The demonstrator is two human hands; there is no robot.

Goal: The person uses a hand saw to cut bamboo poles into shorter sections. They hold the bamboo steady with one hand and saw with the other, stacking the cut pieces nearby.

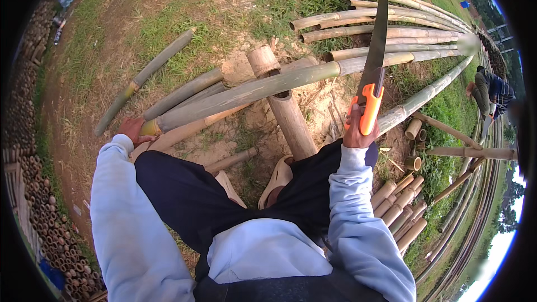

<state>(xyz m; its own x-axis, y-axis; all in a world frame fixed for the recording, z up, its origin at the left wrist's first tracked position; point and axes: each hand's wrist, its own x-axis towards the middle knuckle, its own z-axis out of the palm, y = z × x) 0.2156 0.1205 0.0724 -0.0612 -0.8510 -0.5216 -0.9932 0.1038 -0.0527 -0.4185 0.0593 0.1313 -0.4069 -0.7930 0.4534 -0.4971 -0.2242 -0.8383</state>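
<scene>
Long greenish round bamboo pole (pixel 240 94) laid across a thick, notched tan bamboo post (pixel 292 126).
Left of the post, the left hand (pixel 132 130) is wrapped on the pole's end; right of it, the right hand (pixel 358 133) has a solid grip on an orange-handled, grey-bladed handsaw (pixel 376 50), pointing up.

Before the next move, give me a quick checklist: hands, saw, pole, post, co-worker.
1. Right hand gripping the saw: ok.
2. Left hand at the left end of the long bamboo pole: ok.
3. Pole lying across the bamboo post: ok.
4. Pole held firmly: cannot tell from one still.
5. Saw clear of the pole: cannot tell, they overlap in this view.
6. Co-worker out of saw reach: looks ok, off at far right.
</scene>
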